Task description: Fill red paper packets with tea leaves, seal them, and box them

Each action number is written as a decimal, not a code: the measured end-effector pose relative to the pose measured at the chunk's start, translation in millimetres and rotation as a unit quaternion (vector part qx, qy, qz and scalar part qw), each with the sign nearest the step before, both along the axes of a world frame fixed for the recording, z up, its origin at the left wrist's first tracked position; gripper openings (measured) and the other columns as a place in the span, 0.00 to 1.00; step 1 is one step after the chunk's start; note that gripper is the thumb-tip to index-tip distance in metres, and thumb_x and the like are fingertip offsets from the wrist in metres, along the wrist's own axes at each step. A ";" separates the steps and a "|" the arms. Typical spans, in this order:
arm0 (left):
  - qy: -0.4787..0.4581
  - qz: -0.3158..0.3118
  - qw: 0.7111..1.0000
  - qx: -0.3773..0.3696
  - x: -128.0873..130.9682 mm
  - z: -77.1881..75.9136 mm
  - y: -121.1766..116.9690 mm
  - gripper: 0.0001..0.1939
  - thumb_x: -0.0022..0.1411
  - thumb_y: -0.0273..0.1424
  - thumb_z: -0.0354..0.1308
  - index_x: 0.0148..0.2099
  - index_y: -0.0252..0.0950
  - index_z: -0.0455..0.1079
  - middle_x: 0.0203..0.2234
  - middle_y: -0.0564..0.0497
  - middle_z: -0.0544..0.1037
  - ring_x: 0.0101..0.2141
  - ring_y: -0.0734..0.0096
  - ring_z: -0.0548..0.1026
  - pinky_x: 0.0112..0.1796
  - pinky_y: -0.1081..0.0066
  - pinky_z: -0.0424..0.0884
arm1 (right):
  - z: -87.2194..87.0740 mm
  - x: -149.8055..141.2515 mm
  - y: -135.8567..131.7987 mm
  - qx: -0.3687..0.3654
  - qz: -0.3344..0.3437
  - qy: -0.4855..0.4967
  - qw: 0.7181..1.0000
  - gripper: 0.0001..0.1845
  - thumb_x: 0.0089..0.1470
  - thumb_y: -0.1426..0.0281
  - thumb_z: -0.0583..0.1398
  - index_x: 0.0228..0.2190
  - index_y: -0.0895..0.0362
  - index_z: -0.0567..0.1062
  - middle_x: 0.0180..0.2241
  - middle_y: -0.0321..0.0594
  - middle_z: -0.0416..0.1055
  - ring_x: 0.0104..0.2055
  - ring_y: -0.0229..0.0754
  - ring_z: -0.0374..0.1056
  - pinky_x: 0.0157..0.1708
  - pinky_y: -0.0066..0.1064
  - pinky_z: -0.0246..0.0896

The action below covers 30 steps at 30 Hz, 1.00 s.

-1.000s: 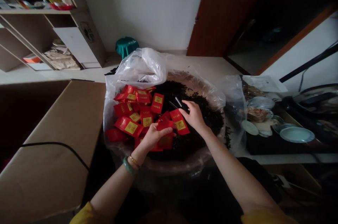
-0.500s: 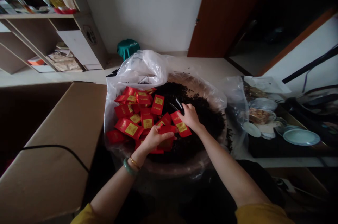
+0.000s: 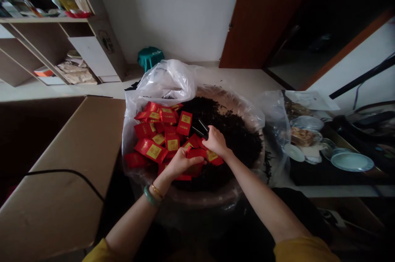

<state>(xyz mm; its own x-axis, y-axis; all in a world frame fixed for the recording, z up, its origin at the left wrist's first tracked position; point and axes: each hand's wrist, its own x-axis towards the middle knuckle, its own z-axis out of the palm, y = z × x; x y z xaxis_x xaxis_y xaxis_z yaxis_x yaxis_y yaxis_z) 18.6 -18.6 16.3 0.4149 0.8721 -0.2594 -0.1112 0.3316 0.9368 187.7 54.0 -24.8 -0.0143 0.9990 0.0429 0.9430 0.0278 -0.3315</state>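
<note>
My left hand [image 3: 182, 163] is closed on a red packet [image 3: 195, 156], thumb across its top. In my right hand [image 3: 216, 142] is a slim dark pair of tongs [image 3: 202, 127], its two prongs pointing up and left. Just under that hand a red packet with a gold label [image 3: 213, 157] lies by the left hand's fingertips; whether the right fingers touch it is hidden. Several more red-and-gold packets [image 3: 151, 149] are heaped at the left, on dark loose tea leaves [image 3: 237, 130] in a round, plastic-lined basket [image 3: 197, 200].
An open cardboard box [image 3: 61, 171] stands at the left, a black cord across its flap. To the right, a low table holds a pale green dish [image 3: 352, 160] and a tub of brown pieces [image 3: 304, 135]. Behind are a teal-covered bin [image 3: 150, 57], shelves [image 3: 101, 48] and a brown door [image 3: 262, 15].
My right hand has shifted slightly left and down with the tongs, away from holding the gold-labelled packet's upper edge. The tongs now lie lower, nearer the heap. My left hand has hardly moved.
</note>
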 end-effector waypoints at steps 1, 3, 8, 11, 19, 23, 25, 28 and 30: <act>0.004 -0.002 1.000 0.001 -0.8 0.5 0.1 0.23 0.42 0.43 0.71 0.35 0.28 0.78 0.28 0.44 0.82 0.29 0.63 0.78 0.34 0.70 0.71 | 0.0 -2.0 -1.1 -0.005 -0.009 0.016 1.000 0.30 0.48 0.71 0.61 0.53 0.64 0.62 0.46 0.54 0.71 0.48 0.53 0.68 0.46 0.37 0.62; 0.009 -0.003 1.000 0.000 -2.3 1.4 0.3 0.24 0.42 0.43 0.71 0.36 0.28 0.78 0.28 0.44 0.82 0.29 0.63 0.78 0.33 0.70 0.71 | 2.2 -4.2 -2.5 -0.006 -0.031 0.057 0.998 0.31 0.48 0.69 0.60 0.53 0.64 0.60 0.45 0.55 0.72 0.47 0.53 0.70 0.44 0.37 0.64; 0.001 0.015 1.000 -0.016 -5.2 2.1 0.8 0.24 0.42 0.42 0.71 0.36 0.28 0.78 0.28 0.44 0.82 0.27 0.65 0.78 0.32 0.70 0.71 | 22.7 5.1 -1.2 0.037 -0.035 0.181 0.982 0.39 0.44 0.55 0.65 0.53 0.60 0.60 0.42 0.50 0.75 0.43 0.52 0.73 0.40 0.37 0.67; -0.015 0.033 0.999 -0.023 -6.9 3.5 1.7 0.23 0.41 0.41 0.72 0.36 0.28 0.78 0.28 0.44 0.82 0.28 0.63 0.79 0.33 0.69 0.72 | 43.3 17.4 -2.6 0.047 0.040 0.238 0.969 0.29 0.47 0.55 0.63 0.48 0.57 0.68 0.39 0.44 0.77 0.41 0.49 0.74 0.40 0.36 0.68; -0.054 0.049 0.997 -0.003 -13.6 10.9 4.8 0.21 0.42 0.40 0.72 0.36 0.30 0.78 0.29 0.46 0.82 0.31 0.60 0.79 0.38 0.66 0.73 | 92.7 17.7 -34.8 0.000 0.308 0.215 0.927 0.31 0.56 0.50 0.56 0.53 0.57 0.70 0.50 0.47 0.73 0.52 0.51 0.69 0.50 0.39 0.64; -0.041 0.032 0.996 0.067 -15.2 8.6 6.2 0.19 0.43 0.41 0.71 0.32 0.30 0.78 0.27 0.46 0.81 0.32 0.60 0.79 0.39 0.66 0.72 | 97.3 7.6 -45.8 0.016 0.325 0.142 0.935 0.29 0.55 0.51 0.58 0.51 0.56 0.73 0.46 0.47 0.76 0.46 0.49 0.73 0.46 0.37 0.66; -0.036 0.033 0.995 0.082 -14.7 7.7 6.4 0.20 0.43 0.42 0.71 0.33 0.31 0.78 0.28 0.47 0.81 0.32 0.61 0.78 0.39 0.66 0.72 | 96.8 5.4 -47.9 0.028 0.323 0.119 0.938 0.25 0.55 0.53 0.59 0.49 0.55 0.74 0.43 0.45 0.77 0.43 0.48 0.74 0.43 0.35 0.67; -0.035 0.045 0.995 0.080 -13.0 7.8 6.1 0.21 0.42 0.41 0.72 0.35 0.31 0.77 0.29 0.47 0.81 0.31 0.63 0.78 0.38 0.67 0.72 | 95.5 4.5 -49.2 0.045 0.317 0.107 0.941 0.20 0.56 0.57 0.60 0.46 0.53 0.77 0.40 0.42 0.78 0.40 0.45 0.75 0.40 0.32 0.67; -0.034 0.050 0.996 0.073 -12.1 8.1 6.1 0.21 0.41 0.41 0.72 0.34 0.31 0.77 0.28 0.47 0.81 0.31 0.64 0.78 0.38 0.67 0.72 | 94.5 4.2 -49.6 0.055 0.315 0.104 0.942 0.18 0.56 0.58 0.59 0.45 0.53 0.77 0.40 0.41 0.78 0.39 0.44 0.75 0.39 0.30 0.67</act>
